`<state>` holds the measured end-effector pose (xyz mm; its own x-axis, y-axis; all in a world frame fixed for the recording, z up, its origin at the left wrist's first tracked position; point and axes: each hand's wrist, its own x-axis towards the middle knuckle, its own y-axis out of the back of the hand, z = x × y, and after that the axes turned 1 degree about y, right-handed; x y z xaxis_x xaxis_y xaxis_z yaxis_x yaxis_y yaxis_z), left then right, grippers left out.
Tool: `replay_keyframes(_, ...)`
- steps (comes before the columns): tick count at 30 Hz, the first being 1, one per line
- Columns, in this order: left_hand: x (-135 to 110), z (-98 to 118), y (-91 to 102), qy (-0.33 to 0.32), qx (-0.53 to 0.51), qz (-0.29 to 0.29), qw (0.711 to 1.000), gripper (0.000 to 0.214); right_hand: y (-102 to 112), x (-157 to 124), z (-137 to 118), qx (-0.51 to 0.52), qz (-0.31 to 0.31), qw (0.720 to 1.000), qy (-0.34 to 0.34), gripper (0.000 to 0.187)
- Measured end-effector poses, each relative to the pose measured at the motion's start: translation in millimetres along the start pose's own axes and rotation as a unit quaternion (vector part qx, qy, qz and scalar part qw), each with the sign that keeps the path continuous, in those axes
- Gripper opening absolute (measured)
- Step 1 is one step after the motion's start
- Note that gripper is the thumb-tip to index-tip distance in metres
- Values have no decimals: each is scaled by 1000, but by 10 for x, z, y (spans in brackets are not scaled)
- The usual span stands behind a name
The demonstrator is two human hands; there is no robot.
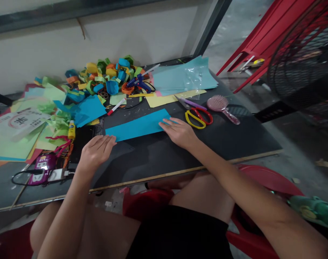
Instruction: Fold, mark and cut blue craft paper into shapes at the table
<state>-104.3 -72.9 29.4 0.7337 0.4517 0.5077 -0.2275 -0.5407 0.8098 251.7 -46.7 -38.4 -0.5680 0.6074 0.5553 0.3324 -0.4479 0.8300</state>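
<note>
A long blue paper strip lies flat on the dark table. My right hand rests on its right end with fingers stretched flat. My left hand lies flat at the strip's left end, fingertips touching the paper's corner, fingers together and extended. Neither hand grips anything.
Scissors with yellow and red handles and a pink hairbrush lie right of the strip. A pile of colored paper loops, a blue glue gun, light blue sheets, a glue bottle and a purple power strip surround it. A black fan stands right.
</note>
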Motion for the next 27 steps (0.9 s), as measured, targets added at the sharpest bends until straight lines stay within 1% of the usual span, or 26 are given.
replay_keyframes(4,-7,-4,1,23,-18,-13,999,18,56,-50,134,-12,-2,1000,-25,31)
replay_keyframes(7,-25,-60,-4,63,-43,-34,997,16,102,-116,253,-27,-1,999,-42,29)
replay_keyframes(11,-47,-119,-71,112,-95,-42,988,16,146,-209,378,4,-9,997,-76,24)
replay_keyframes(13,-33,-107,-102,166,-136,-26,976,16,177,-220,401,44,0,994,-101,23)
replay_keyframes(14,-19,-91,-110,201,-164,-14,966,16,200,-213,399,67,11,991,-116,22)
replay_keyframes(16,17,-48,-108,274,-234,13,933,16,259,-176,374,118,39,981,-148,20)
replay_keyframes(19,61,6,-80,378,-323,43,867,21,359,-101,303,197,85,951,-220,15)
replay_keyframes(21,80,24,-57,434,-360,66,823,24,408,-62,261,251,119,918,-285,13)
replay_keyframes(22,89,30,-45,452,-375,80,805,25,422,-48,246,279,136,897,-316,14)
replay_keyframes(24,110,41,-17,472,-399,107,779,25,431,-32,232,329,167,855,-365,17)
replay_keyframes(26,130,53,17,484,-406,128,764,25,424,-23,232,366,195,819,-396,21)
replay_keyframes(27,139,59,34,488,-406,134,761,25,419,-20,235,379,206,806,-404,22)
